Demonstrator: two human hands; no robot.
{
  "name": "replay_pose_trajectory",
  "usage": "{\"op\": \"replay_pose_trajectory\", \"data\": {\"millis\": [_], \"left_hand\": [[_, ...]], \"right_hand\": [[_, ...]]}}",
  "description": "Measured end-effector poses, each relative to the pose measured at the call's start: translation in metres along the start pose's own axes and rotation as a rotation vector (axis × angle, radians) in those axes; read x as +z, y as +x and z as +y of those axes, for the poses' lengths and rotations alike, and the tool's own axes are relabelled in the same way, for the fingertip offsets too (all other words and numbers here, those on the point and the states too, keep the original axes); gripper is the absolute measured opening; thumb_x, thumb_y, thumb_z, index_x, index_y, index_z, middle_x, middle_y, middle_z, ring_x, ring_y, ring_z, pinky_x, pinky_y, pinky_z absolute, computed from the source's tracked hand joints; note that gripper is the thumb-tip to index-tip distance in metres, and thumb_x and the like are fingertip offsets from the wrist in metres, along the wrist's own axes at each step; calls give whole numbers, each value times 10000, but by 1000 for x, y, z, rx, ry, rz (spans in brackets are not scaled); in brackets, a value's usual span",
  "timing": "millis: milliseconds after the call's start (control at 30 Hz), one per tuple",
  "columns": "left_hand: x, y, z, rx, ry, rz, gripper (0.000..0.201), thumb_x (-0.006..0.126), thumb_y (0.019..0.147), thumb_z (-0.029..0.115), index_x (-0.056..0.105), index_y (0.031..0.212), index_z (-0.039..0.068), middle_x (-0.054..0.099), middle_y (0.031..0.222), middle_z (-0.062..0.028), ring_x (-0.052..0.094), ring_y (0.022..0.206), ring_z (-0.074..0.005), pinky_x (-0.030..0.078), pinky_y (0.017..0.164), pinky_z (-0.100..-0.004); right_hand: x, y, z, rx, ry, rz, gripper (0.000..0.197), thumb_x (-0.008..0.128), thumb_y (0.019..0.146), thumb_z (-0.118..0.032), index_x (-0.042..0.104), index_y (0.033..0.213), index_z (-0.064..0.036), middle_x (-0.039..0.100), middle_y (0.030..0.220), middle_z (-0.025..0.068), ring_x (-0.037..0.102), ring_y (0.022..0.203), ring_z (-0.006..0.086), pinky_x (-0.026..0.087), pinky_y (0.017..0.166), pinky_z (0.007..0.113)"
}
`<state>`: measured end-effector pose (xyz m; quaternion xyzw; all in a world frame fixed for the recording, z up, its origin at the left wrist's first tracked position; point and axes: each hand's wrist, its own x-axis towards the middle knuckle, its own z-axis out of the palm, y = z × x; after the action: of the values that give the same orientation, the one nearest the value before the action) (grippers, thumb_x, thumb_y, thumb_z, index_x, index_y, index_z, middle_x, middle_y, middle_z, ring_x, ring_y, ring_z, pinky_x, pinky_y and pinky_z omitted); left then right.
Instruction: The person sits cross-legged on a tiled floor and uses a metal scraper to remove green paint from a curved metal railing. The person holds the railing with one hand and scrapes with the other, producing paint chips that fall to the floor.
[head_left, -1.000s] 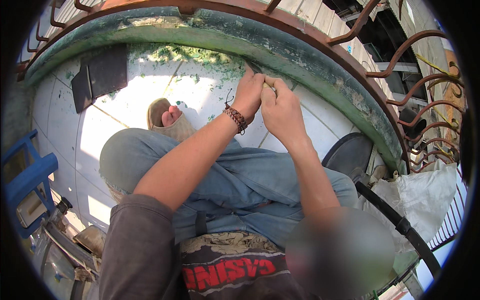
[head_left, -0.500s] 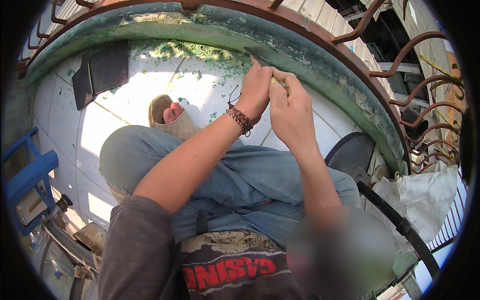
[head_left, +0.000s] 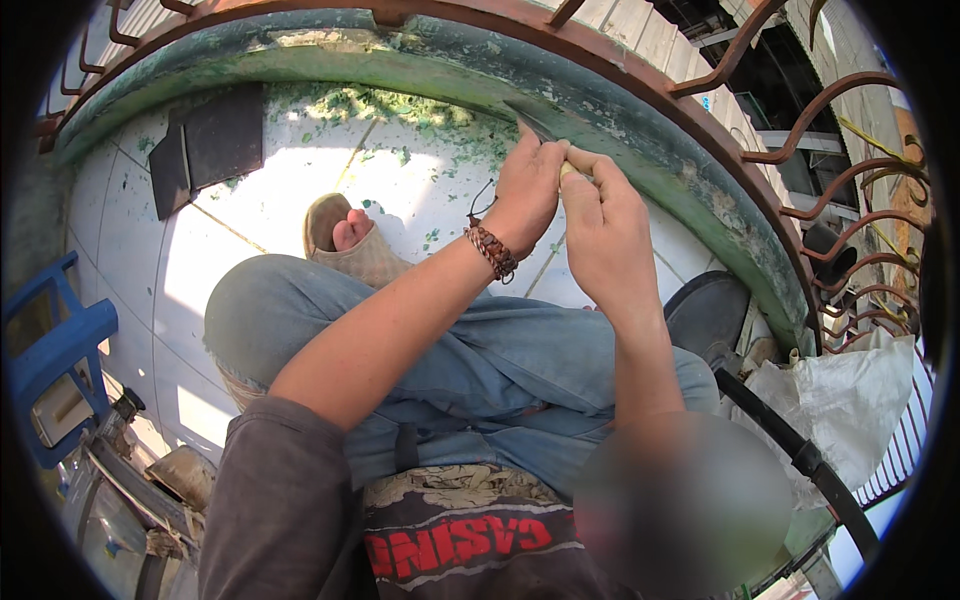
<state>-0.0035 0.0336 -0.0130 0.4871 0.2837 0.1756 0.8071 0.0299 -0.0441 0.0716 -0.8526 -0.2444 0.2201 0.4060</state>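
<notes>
A scraper [head_left: 532, 122] with a thin grey blade lies against the green, flaking side of a low curved wall [head_left: 650, 165]. My right hand [head_left: 608, 235] is closed around its pale handle, most of which is hidden. Close beside it, my left hand [head_left: 525, 195] grips the scraper nearer the blade, its thumb or finger reaching along the metal. A braided brown bracelet [head_left: 490, 252] circles my left wrist. Green paint flakes [head_left: 400, 155] are scattered over the white tiles [head_left: 290, 210] below the wall.
Dark flat sheets [head_left: 222, 135] lie at the far left. A blue plastic stool [head_left: 62, 345] stands at left. Rusty metal railing [head_left: 600, 50] tops the wall. To the right are a black disc-shaped thing [head_left: 705, 305], a black pole [head_left: 765, 415] and a white sack [head_left: 850, 395].
Both hands and the scraper have shifted slightly to the right along the wall. My grip looks the same.
</notes>
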Motion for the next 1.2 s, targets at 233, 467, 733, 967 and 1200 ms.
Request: {"op": "replay_pose_trajectory", "data": {"millis": [233,467,733,967,1200], "left_hand": [[1,2,-3,-50,-63,-7,295,478,944,197,493,1207,65,563,1061,-56,513,944,-138,427,861,-304],[-4,6,-6,-175,-36,-33,368,483,953,207,462,1291,61,556,1133,-67,512,1027,-152,402,931,-307],[-1,5,-7,-158,62,15,409,481,950,213,446,1324,50,577,1117,-75,529,994,-161,423,898,-314],[0,6,-2,-185,74,24,420,486,952,220,440,1335,53,588,1103,-87,533,975,-172,422,898,-310],[4,1,5,-227,121,-14,384,491,991,328,526,1154,-18,569,1027,-98,516,949,-177,423,875,-323]], "right_hand": [[-6,1,0,66,35,-48,335,489,951,-182,625,1133,64,607,812,69,521,722,117,444,666,274],[-3,11,13,121,36,-85,406,451,932,-219,588,1197,57,666,863,216,643,787,240,480,750,350],[-5,4,8,78,36,-37,339,493,942,-188,627,1133,58,590,797,47,510,733,107,432,669,271],[-3,8,14,56,25,-7,332,509,938,-189,629,1135,51,572,769,39,498,703,96,422,647,262],[-27,7,-1,119,23,-100,369,461,926,-202,614,1134,62,601,713,144,592,686,167,470,680,333]]}}
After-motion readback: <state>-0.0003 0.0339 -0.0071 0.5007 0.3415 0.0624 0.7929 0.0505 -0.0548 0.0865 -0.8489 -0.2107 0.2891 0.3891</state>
